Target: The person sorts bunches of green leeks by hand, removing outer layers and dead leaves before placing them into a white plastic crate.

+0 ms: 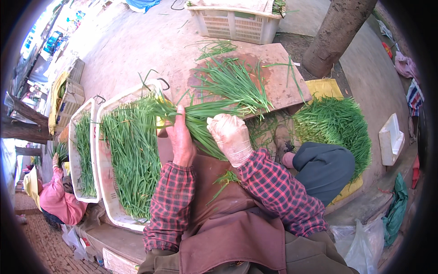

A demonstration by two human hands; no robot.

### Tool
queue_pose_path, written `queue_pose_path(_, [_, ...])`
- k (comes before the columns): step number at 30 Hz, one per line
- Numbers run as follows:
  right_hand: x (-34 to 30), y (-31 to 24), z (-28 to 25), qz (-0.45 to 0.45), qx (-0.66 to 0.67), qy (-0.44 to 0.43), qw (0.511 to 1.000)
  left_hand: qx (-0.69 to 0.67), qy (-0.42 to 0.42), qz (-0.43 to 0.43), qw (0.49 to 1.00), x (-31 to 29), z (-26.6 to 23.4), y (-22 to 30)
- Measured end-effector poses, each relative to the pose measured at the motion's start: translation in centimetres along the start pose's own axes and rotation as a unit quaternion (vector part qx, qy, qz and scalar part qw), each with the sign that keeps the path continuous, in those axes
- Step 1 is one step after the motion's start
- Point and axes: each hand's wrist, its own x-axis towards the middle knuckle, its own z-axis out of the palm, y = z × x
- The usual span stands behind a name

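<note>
A bunch of green garlic chives (200, 119) lies across my two hands above my brown apron. My bare left hand (181, 141) grips its leafy part, thumb upright, the other fingers mostly hidden. My right hand (230, 137), in a pale thin glove, is closed round the bunch towards the stem end. Just beyond, loose chives (232, 84) are spread on a reddish-brown board (278, 57). To the left, a long white crate (103, 182) is filled with chives laid lengthwise. A few loose blades (224, 180) rest on my apron.
A big chive heap (335, 130) lies on yellow sheeting at right, beside my knee. A narrower white crate (73, 160) of chives stands at far left, near a person in pink (61, 201). Beyond the board are a white basket (232, 25) and tree trunk (335, 36).
</note>
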Motion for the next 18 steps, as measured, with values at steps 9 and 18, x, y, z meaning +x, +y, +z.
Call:
queue_pose_path(9, [-0.1,1.3,-3.3,0.358,0.528,0.014,0.77,-0.027,0.002,-0.049,0.998,0.7,-0.3,-0.8])
queue_pose_path(18, [-3.1,7.1,-8.3,0.306,0.772,0.104,0.548,-0.089,0.037,-0.071,0.993,4.3,-3.1,-1.2])
